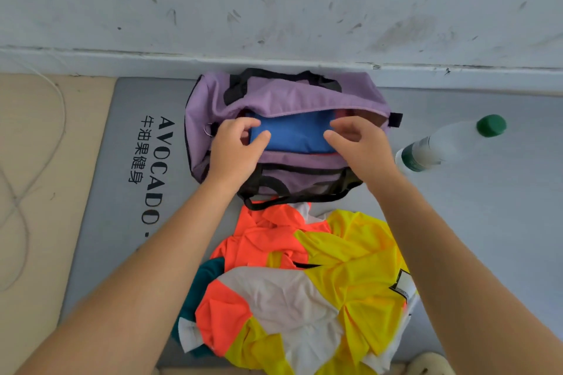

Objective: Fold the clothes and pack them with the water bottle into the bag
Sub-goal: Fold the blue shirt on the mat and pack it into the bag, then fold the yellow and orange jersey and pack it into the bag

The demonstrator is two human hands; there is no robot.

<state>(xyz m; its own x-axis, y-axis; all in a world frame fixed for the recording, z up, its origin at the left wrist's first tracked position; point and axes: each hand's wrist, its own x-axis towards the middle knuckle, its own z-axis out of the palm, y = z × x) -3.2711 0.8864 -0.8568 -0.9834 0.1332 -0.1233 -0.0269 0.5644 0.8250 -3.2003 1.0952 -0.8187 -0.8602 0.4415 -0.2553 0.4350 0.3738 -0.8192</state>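
Note:
A purple duffel bag [283,94] with black straps lies open on the grey mat by the wall. A folded blue garment [292,131] sits in its opening. My left hand [237,152] pinches the garment's left end and my right hand [359,146] holds its right end, both with curled fingers. In front of the bag lies a loose heap of clothes: orange [268,237], yellow [359,265], white [280,292] and a teal piece [210,271]. A clear water bottle [447,143] with a green cap lies on its side to the right of the bag.
The grey mat [122,143] carries black lettering at its left. A white wall [274,9] with a skirting rises right behind the bag. Beige floor with a thin cord [39,143] lies to the left. A pale slipper [432,364] shows at the bottom right.

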